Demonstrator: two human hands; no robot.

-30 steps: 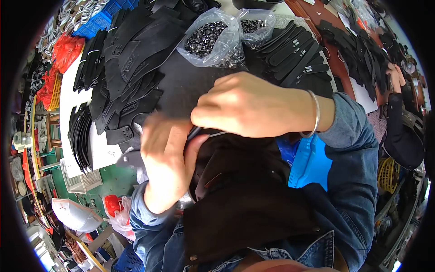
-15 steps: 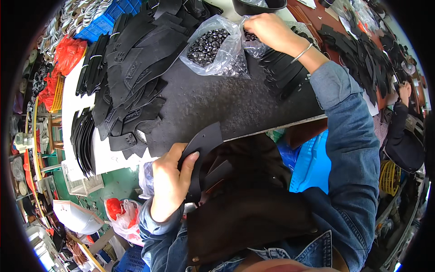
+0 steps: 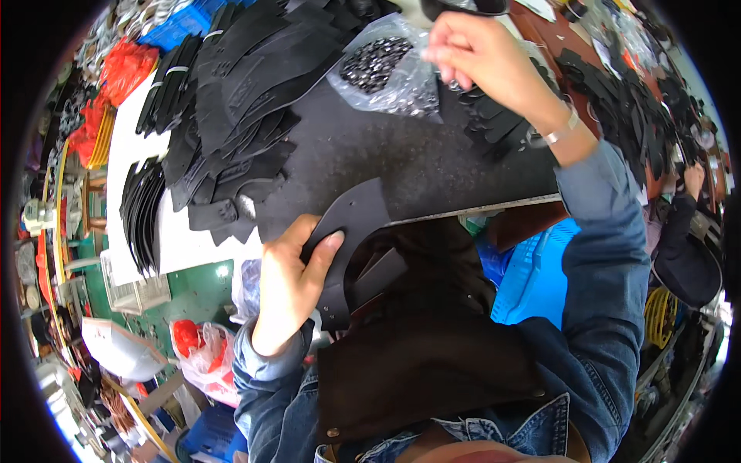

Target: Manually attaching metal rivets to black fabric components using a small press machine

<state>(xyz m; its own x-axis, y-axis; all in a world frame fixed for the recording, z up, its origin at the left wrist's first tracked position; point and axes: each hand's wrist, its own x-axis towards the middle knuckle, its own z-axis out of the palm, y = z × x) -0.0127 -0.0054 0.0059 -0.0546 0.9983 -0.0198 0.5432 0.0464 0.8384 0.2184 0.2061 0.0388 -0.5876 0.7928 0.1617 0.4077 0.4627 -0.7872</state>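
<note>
My left hand (image 3: 289, 282) grips a curved black leather piece (image 3: 351, 224) at the near edge of the dark work mat (image 3: 401, 158), thumb pressed on top. My right hand (image 3: 482, 58) is stretched far out, fingers pinched above a clear plastic bag of small dark metal parts (image 3: 386, 65). Whether something tiny sits between those fingertips cannot be told. A metal bracelet circles that wrist. A dark apron covers my lap below.
Stacks of black cut leather pieces (image 3: 231, 100) crowd the left and far side of the mat, with more (image 3: 625, 100) at the right. A blue crate (image 3: 532, 270) sits under the table edge. Red bags (image 3: 197, 347) lie on the green floor. Another person (image 3: 687, 231) works at the right.
My right hand left the leather piece and reached out to the bag of metal parts, then lifted above it. My left hand kept hold of the piece, now near the table edge.
</note>
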